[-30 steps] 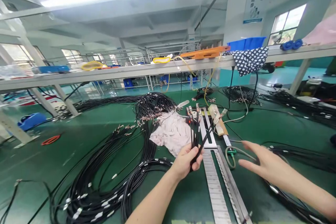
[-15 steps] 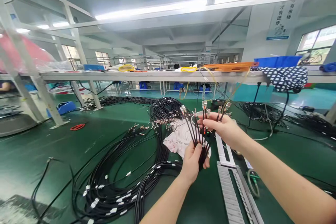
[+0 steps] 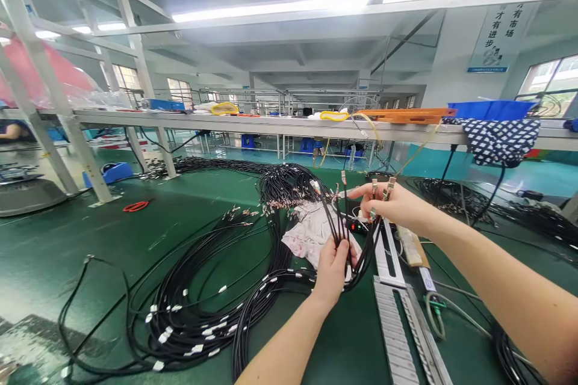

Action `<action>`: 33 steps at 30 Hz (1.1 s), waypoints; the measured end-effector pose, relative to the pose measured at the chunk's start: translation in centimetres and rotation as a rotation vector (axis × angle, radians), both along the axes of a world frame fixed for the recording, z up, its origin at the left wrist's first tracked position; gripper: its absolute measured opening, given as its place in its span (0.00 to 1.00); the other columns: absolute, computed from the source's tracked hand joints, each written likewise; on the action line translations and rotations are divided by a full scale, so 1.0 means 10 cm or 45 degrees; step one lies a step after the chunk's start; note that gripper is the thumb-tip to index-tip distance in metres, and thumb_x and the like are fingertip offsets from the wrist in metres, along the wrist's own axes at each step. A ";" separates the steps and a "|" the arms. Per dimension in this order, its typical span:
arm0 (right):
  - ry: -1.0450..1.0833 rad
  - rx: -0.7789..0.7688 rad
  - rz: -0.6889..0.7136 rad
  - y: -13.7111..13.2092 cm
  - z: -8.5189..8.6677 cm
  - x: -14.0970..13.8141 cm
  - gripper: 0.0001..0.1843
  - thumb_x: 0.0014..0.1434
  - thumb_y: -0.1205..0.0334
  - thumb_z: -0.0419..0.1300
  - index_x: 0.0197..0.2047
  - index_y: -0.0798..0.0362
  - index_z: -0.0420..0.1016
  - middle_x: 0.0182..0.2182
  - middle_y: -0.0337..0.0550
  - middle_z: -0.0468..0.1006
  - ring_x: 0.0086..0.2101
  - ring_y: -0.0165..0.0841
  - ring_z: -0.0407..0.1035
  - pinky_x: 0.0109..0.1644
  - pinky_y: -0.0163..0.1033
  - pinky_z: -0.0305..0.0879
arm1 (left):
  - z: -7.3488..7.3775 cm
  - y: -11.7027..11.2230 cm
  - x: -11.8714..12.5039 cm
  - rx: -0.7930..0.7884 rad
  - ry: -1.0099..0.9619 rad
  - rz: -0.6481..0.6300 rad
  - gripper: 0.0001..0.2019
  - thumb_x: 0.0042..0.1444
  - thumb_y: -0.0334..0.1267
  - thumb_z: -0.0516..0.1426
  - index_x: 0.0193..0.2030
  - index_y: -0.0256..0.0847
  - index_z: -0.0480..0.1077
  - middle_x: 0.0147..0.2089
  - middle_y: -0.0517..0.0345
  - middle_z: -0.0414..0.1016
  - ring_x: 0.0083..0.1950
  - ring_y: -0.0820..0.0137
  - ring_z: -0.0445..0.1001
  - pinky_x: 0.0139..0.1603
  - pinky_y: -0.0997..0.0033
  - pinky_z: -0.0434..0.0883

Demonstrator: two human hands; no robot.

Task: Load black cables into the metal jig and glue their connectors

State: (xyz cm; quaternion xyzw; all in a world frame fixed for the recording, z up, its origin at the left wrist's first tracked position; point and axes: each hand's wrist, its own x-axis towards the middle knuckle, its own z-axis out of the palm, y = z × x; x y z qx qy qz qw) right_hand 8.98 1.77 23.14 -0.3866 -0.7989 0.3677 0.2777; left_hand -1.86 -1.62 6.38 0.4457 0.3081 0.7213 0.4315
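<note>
My left hand [image 3: 333,267] is closed round a bunch of thin black cables [image 3: 336,222], their metal-tipped ends pointing up. To its right and a little higher, my right hand [image 3: 400,206] holds a few other black cables [image 3: 374,237] with copper and silver terminals [image 3: 389,185] standing above the fingers. Its index finger stretches out towards the left bunch. Beneath both hands lies a crumpled white cloth [image 3: 303,233] with pinkish stains. A large coil of black cables with white labels [image 3: 198,313] spreads over the green table on the left.
A grey slotted metal rail [image 3: 397,325] lies right of my hands, beside a taped handle [image 3: 413,246] with a hose. Another cable heap [image 3: 289,186] lies behind the cloth. Red-handled scissors [image 3: 136,206] and a blue tape dispenser [image 3: 108,174] are at left. A raised shelf [image 3: 253,125] crosses the back.
My right hand has moved right, drawing some cables apart from the bunch in my left hand. The left hand stays nearly in place. The view has shifted slightly.
</note>
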 end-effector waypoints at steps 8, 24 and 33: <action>-0.196 -0.150 0.488 -0.08 -0.11 0.19 0.24 0.48 0.64 0.57 0.51 0.53 0.68 0.22 0.32 0.66 0.24 0.27 0.64 0.31 0.35 0.61 | -0.03 0.12 -0.07 -0.062 -0.132 0.134 0.18 0.56 0.55 0.52 0.33 0.40 0.58 0.25 0.66 0.59 0.23 0.80 0.58 0.23 0.80 0.59; 0.072 0.123 0.088 0.04 -0.34 0.16 0.09 0.50 0.56 0.53 0.30 0.53 0.68 0.26 0.38 0.69 0.28 0.31 0.64 0.35 0.38 0.62 | 0.10 0.00 -0.12 -0.062 0.328 -0.233 0.21 0.49 0.56 0.58 0.27 0.37 0.64 0.21 0.62 0.64 0.22 0.76 0.62 0.24 0.75 0.62; 0.107 -0.020 0.032 -0.14 -0.53 0.50 0.23 0.47 0.60 0.58 0.48 0.53 0.65 0.32 0.38 0.69 0.32 0.29 0.64 0.38 0.38 0.62 | -0.07 0.03 0.03 -0.127 0.359 -0.105 0.17 0.56 0.53 0.52 0.36 0.39 0.64 0.23 0.65 0.60 0.21 0.78 0.59 0.21 0.79 0.59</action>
